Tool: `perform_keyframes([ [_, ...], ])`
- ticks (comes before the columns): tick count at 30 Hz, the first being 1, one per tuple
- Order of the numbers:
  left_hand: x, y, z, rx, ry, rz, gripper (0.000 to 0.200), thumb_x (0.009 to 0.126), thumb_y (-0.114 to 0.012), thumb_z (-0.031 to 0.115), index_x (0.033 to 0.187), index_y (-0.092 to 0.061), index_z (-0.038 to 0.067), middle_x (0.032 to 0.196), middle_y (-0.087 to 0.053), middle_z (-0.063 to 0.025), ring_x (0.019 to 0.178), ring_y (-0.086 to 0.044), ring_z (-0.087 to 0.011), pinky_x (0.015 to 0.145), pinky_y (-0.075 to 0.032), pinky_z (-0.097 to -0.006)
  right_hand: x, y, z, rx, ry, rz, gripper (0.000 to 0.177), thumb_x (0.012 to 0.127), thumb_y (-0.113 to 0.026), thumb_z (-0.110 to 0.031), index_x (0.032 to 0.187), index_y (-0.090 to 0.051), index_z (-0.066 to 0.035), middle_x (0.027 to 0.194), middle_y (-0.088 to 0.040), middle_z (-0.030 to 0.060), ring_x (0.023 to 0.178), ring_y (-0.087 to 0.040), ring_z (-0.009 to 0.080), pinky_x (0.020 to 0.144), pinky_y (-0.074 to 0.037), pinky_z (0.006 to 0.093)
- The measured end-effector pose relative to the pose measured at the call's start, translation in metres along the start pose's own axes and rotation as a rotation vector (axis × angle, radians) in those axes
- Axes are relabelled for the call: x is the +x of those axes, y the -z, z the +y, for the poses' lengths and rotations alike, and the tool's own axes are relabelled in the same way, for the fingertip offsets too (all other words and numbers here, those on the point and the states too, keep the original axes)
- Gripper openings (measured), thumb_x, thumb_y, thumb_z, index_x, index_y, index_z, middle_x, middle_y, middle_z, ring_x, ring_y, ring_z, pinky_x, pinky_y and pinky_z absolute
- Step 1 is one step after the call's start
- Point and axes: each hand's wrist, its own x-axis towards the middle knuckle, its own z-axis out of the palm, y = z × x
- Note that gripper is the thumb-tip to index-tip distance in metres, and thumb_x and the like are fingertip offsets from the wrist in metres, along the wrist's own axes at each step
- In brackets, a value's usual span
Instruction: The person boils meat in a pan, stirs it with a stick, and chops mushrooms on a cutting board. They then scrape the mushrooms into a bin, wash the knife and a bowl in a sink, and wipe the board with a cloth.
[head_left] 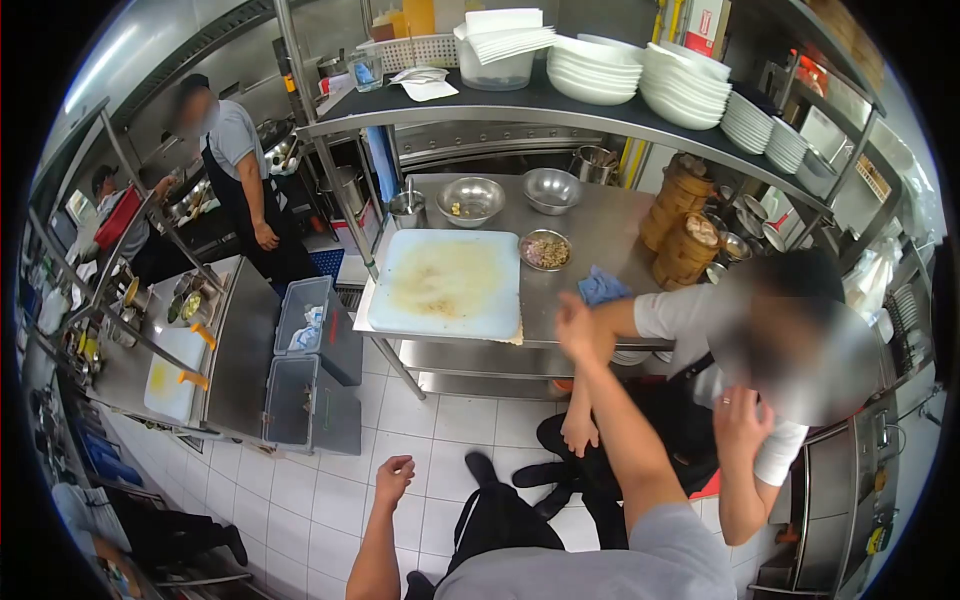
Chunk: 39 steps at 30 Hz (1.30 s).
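My left hand (393, 478) hangs over the tiled floor, fingers loosely curled in, with nothing seen in it. Stretched forward, my right hand (576, 328) is at the front edge of the steel table, blurred, so its fingers cannot be made out. It is nearest to a crumpled blue cloth (602, 287) and the co-worker's arm. Left of it lies a white cutting board (445, 282) with yellowish and brown stains. Beside the board stands a small metal bowl (546, 250) of chopped pieces. Behind are a metal bowl (471, 202) with a few yellowish bits and another metal bowl (551, 190).
A co-worker (690, 330) stands close on my right, one hand raised. Bamboo steamers (685, 250) are stacked at the table's right. An overhead shelf (430, 103) holds white bowls (594, 72). Grey bins (292, 400) stand left; another person (240, 170) is beyond them.
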Motion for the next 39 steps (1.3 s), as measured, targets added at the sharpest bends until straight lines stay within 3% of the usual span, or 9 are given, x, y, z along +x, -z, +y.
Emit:
perform_keyframes([
  [2, 0.012, 0.016, 0.028, -0.019, -0.055, 0.032, 0.031, 0.091, -0.070, 0.022, 0.117, -0.066, 0.004, 0.104, -0.069, -0.0095, 0.086, -0.068, -0.0175, 0.071, -0.054, -0.0283, 0.078, -0.015, 0.047, -0.257, -0.040, 0.012, 0.037, 0.084, -0.061, -0.009, 0.121, -0.061, -0.005, 0.115, -0.063, 0.0237, 0.100, -0.065, 0.0382, 0.084, -0.054, 0.0442],
  [7, 0.058, 0.006, 0.147, -0.174, -0.115, 0.036, 0.032, 0.093, -0.068, 0.019, 0.118, -0.063, -0.001, 0.107, -0.069, -0.0099, 0.092, -0.067, -0.0177, 0.079, -0.055, -0.0279, 0.143, -0.024, 0.122, -0.836, -0.609, 0.079, 0.053, 0.084, -0.062, -0.016, 0.134, -0.051, -0.003, 0.142, -0.047, 0.0256, 0.121, -0.053, 0.0458, 0.102, -0.044, 0.0495],
  [10, 0.106, -0.039, 0.230, -0.200, -0.153, -0.135, 0.033, 0.094, -0.068, 0.019, 0.119, -0.063, -0.002, 0.108, -0.068, -0.0107, 0.095, -0.067, -0.0179, 0.080, -0.055, -0.0276, 0.165, -0.030, 0.169, -0.773, -0.571, -0.177, 0.052, 0.087, -0.063, -0.022, 0.135, -0.051, -0.005, 0.143, -0.046, 0.0247, 0.119, -0.054, 0.0463, 0.102, -0.045, 0.0498],
  [16, 0.249, -0.186, 0.325, -0.087, -0.201, -0.520, 0.036, 0.095, -0.065, 0.021, 0.119, -0.063, -0.005, 0.105, -0.069, -0.0122, 0.090, -0.068, -0.0171, 0.078, -0.055, -0.0287, 0.134, -0.087, 0.118, -0.817, -0.328, -0.363, 0.057, 0.084, -0.072, -0.032, 0.131, -0.053, -0.006, 0.135, -0.050, 0.0247, 0.116, -0.058, 0.0427, 0.098, -0.048, 0.0494],
  [21, 0.352, -0.288, 0.346, 0.141, -0.153, -0.548, 0.037, 0.089, -0.067, 0.021, 0.116, -0.065, -0.004, 0.089, -0.071, -0.0110, 0.068, -0.066, -0.0153, 0.064, -0.054, -0.0279, 0.107, -0.072, 0.071, -0.474, -0.336, -0.627, 0.049, 0.082, -0.071, -0.027, 0.123, -0.058, -0.003, 0.123, -0.056, 0.0283, 0.111, -0.059, 0.0421, 0.095, -0.050, 0.0457],
  [24, 0.386, -0.305, 0.348, 0.136, -0.257, -0.447, 0.033, 0.087, -0.070, 0.020, 0.112, -0.066, -0.001, 0.089, -0.071, -0.0096, 0.065, -0.066, -0.0155, 0.060, -0.054, -0.0277, 0.107, -0.081, 0.053, -0.185, -0.325, -0.427, 0.048, 0.080, -0.070, -0.025, 0.121, -0.058, -0.004, 0.112, -0.060, 0.0262, 0.102, -0.059, 0.0467, 0.090, -0.051, 0.0486],
  [30, 0.313, -0.193, 0.366, -0.001, -0.522, -0.491, 0.022, 0.095, -0.064, 0.010, 0.114, -0.065, -0.001, 0.101, -0.071, -0.0085, 0.084, -0.067, -0.0129, 0.073, -0.055, -0.0259, 0.064, -0.160, -0.010, -0.635, -0.171, -0.426, 0.048, 0.076, -0.071, -0.016, 0.118, -0.058, 0.002, 0.112, -0.058, 0.0266, 0.104, -0.059, 0.0423, 0.087, -0.053, 0.0485],
  [34, 0.262, -0.049, 0.334, -0.055, -0.521, -0.333, 0.022, 0.095, -0.065, 0.007, 0.114, -0.065, -0.004, 0.107, -0.069, -0.0101, 0.098, -0.066, -0.0147, 0.088, -0.052, -0.0270, -0.027, -0.224, -0.078, -0.176, -0.009, -0.707, 0.049, 0.073, -0.074, -0.013, 0.117, -0.058, 0.002, 0.110, -0.060, 0.0246, 0.101, -0.061, 0.0421, 0.085, -0.053, 0.0479],
  [39, 0.202, 0.128, 0.290, -0.047, -0.494, 0.139, 0.022, 0.094, -0.066, 0.007, 0.113, -0.066, -0.003, 0.107, -0.069, -0.0089, 0.099, -0.065, -0.0157, 0.089, -0.050, -0.0278, 0.026, -0.233, -0.123, 0.038, -0.071, -0.491, 0.046, 0.076, -0.073, -0.017, 0.118, -0.061, -0.003, 0.110, -0.062, 0.0236, 0.096, -0.063, 0.0408, 0.083, -0.053, 0.0443],
])
